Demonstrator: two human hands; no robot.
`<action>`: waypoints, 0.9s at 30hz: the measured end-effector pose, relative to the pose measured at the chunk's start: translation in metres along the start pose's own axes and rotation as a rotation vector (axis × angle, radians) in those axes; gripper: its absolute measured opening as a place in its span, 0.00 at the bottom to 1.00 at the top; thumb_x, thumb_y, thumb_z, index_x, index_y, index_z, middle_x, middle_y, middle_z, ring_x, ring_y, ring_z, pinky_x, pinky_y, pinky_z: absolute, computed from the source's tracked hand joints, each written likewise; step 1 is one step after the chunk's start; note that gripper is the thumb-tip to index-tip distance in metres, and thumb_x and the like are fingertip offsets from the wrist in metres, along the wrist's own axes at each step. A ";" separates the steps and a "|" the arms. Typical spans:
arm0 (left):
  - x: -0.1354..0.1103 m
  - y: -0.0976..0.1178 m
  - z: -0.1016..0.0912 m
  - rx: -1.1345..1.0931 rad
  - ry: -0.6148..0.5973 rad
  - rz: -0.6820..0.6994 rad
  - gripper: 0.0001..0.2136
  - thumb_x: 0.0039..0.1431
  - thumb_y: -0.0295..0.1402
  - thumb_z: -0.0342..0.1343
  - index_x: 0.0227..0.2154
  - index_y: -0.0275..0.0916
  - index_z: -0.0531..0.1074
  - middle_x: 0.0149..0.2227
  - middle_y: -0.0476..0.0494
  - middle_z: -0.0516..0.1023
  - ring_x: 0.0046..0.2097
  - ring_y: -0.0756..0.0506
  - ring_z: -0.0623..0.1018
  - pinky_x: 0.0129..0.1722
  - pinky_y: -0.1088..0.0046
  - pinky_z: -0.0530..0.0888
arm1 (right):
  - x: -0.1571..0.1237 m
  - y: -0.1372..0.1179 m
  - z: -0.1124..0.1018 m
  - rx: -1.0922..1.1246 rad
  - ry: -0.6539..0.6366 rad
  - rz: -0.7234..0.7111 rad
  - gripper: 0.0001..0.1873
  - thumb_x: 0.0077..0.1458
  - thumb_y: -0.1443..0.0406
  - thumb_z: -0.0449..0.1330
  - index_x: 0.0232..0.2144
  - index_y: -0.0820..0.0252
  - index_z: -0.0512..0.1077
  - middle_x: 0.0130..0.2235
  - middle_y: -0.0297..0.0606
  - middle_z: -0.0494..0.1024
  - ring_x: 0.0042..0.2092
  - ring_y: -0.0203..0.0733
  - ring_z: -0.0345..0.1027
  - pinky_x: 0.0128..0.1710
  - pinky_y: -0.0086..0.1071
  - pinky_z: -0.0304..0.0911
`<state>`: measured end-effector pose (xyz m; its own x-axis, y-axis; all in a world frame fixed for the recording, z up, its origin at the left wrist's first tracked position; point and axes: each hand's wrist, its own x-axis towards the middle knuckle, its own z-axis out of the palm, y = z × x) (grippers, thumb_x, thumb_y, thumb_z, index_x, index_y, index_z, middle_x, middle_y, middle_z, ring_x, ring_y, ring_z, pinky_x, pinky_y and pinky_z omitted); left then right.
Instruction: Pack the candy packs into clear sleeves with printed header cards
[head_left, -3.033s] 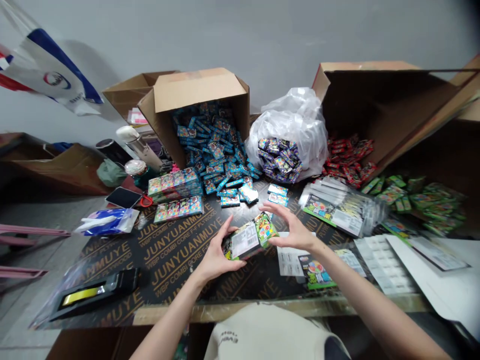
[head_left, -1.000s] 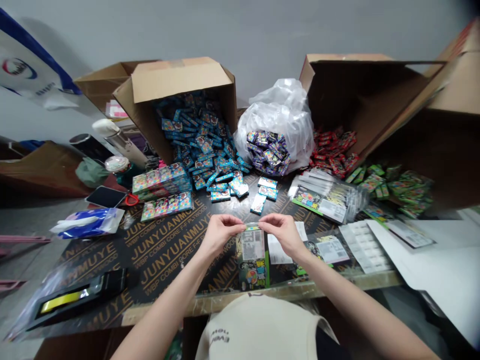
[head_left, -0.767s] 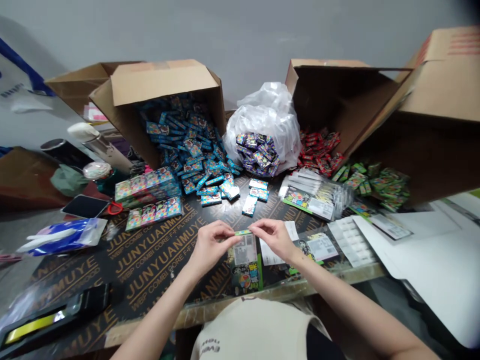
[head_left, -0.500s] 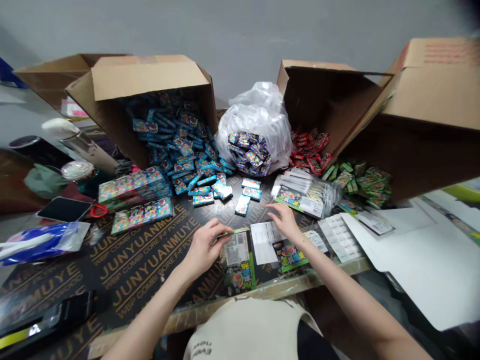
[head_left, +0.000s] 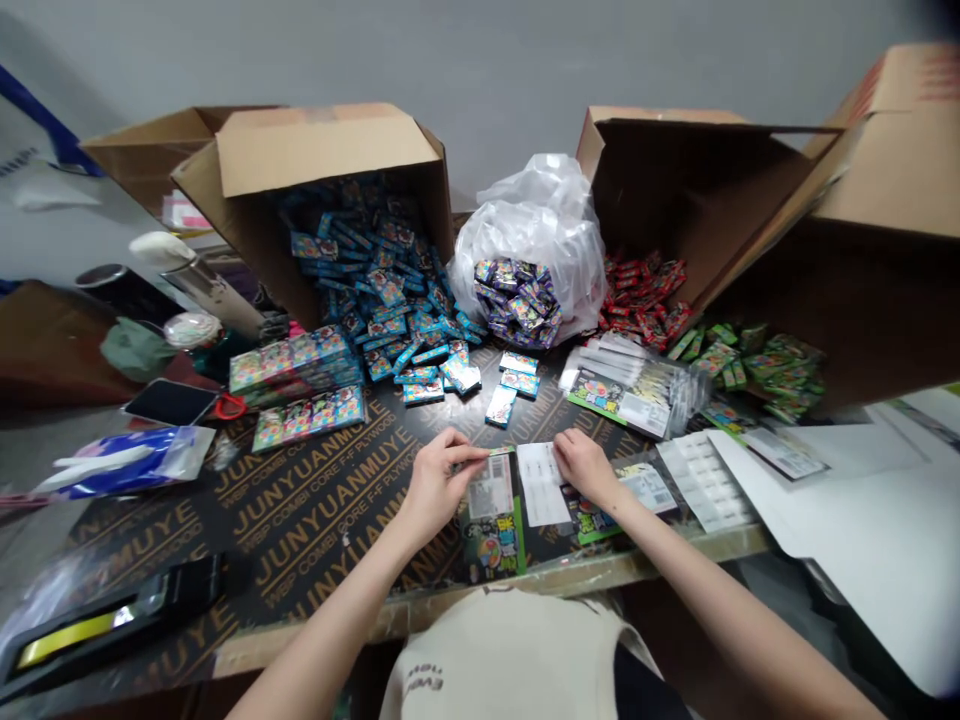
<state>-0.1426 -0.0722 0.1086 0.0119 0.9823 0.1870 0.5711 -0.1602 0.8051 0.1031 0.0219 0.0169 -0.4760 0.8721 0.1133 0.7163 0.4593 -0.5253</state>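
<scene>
A black and green printed packet (head_left: 491, 540) lies flat near the table's front edge. My left hand (head_left: 442, 482) is closed at its upper left, thumb and fingers pinching the top edge. Just right of it lies a white label sheet (head_left: 541, 490). My right hand (head_left: 589, 466) has its fingers drawn together on the sheet's upper right edge; the fingertips are partly hidden. Another printed packet (head_left: 646, 487) lies partly under my right wrist. Beyond my hands sit a few small blue boxes (head_left: 500, 405).
Open cartons hold blue boxes (head_left: 390, 290), red boxes (head_left: 645, 295) and green boxes (head_left: 784, 365). A clear plastic bag (head_left: 540, 215) holds purple boxes. Clear printed sleeves (head_left: 622, 395) lie stacked at right. Wrapped packs (head_left: 300, 365), a phone (head_left: 171, 400) and a black-and-yellow tool (head_left: 112, 625) lie left.
My right hand has come down and its spread fingers have closed at the white label sheet's edge. My left hand stays at the packet's top edge. The view has shifted slightly.
</scene>
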 end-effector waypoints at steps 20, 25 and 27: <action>0.000 -0.004 0.011 0.074 0.195 -0.027 0.06 0.47 0.31 0.59 0.19 0.36 0.70 0.23 0.48 0.72 0.26 0.49 0.71 0.28 0.75 0.67 | 0.053 -0.116 -0.012 0.860 -0.433 0.087 0.08 0.40 0.65 0.62 0.24 0.62 0.66 0.21 0.29 0.69 0.26 0.33 0.61 0.26 0.26 0.54; -0.004 -0.007 0.003 0.258 0.056 0.033 0.08 0.55 0.32 0.51 0.36 0.40 0.73 0.28 0.47 0.69 0.30 0.49 0.70 0.31 0.75 0.68 | 0.058 -0.100 -0.012 0.989 -0.365 0.259 0.15 0.45 0.66 0.55 0.38 0.57 0.60 0.26 0.29 0.71 0.27 0.35 0.64 0.29 0.29 0.58; -0.009 -0.016 -0.010 0.394 0.010 -0.011 0.13 0.59 0.35 0.45 0.40 0.41 0.73 0.29 0.46 0.67 0.30 0.49 0.70 0.31 0.74 0.68 | 0.059 -0.074 -0.018 0.695 -0.207 0.217 0.15 0.48 0.64 0.54 0.41 0.57 0.62 0.32 0.35 0.72 0.32 0.37 0.64 0.34 0.32 0.58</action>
<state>-0.1598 -0.0797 0.0998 -0.0029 0.9824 0.1868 0.8425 -0.0983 0.5297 0.0307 0.0427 0.0773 -0.4960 0.8499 -0.1778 0.3513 0.0091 -0.9362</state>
